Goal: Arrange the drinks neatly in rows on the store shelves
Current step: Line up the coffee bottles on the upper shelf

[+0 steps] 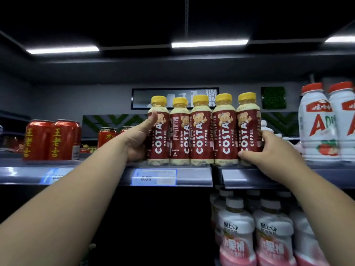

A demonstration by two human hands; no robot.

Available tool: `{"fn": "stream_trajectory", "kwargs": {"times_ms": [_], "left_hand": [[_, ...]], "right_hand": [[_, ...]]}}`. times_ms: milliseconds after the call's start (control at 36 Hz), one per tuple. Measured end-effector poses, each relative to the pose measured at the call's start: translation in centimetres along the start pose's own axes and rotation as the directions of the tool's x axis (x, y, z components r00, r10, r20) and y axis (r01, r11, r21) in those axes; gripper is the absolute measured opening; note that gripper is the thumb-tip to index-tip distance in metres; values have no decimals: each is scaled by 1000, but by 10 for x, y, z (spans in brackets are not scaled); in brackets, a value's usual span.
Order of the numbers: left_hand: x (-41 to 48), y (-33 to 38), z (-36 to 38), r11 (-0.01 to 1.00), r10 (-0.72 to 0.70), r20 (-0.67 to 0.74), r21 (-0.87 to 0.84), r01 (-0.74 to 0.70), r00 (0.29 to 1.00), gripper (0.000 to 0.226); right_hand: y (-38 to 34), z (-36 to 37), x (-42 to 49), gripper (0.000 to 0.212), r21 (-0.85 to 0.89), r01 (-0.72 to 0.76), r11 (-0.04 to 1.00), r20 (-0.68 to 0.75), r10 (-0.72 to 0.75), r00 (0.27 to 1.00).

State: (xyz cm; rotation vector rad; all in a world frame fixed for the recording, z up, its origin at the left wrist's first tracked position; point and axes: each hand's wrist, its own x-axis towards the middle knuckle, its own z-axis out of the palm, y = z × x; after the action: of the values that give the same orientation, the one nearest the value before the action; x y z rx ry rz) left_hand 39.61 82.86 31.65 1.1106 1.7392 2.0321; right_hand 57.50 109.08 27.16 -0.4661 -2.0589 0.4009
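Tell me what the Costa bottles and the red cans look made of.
Costa bottles: probably clear glossy plastic; creamy drink shows above and below the maroon sleeves. Red cans: apparently metal, with shiny highlights on printed sides.

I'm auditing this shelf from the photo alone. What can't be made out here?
Head view only.
Price tag: print blurred.
Left hand: fingers hidden behind the leftmost Costa bottle.
Right hand: fingertips hidden behind the rightmost Costa bottle.
Any rear rows: hidden by front bottles.
White bottle, far right: cut off by the frame edge.
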Motion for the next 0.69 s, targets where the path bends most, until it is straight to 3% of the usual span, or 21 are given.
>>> {"fn": "stream_trajectory", "kwargs": {"times_ms": [83, 222, 333, 583, 639, 694], "left_hand": [[12, -5, -8, 1000, -3, 86, -7, 4, 996, 115], [14, -10, -13, 997, 5, 249, 71, -23, 968, 73], [14, -9, -10, 993, 4, 178, 113, -24, 984, 44], [4, -3, -8, 972, -53, 136, 233, 20, 989, 52], [0, -2, -4, 955, -9, 114, 295, -25, 993, 65], [-2, -4, 2, 924, 115, 3, 366, -108, 993, 80]], "right_hand": [[1, 1, 0, 48, 10, 1, 1000, 4, -1, 1000], [1, 1, 0, 51, 17, -4, 1000, 4, 4, 1000], [0, 1, -1, 52, 16, -6, 1000, -3, 6, 1000], [-2, 0, -2, 49, 16, -18, 1000, -4, 18, 1000], [-1, 0, -2, 49, 17, -18, 1000, -5, 18, 1000], [-1, 0, -3, 49, 21, -16, 1000, -7, 16, 1000]]}}
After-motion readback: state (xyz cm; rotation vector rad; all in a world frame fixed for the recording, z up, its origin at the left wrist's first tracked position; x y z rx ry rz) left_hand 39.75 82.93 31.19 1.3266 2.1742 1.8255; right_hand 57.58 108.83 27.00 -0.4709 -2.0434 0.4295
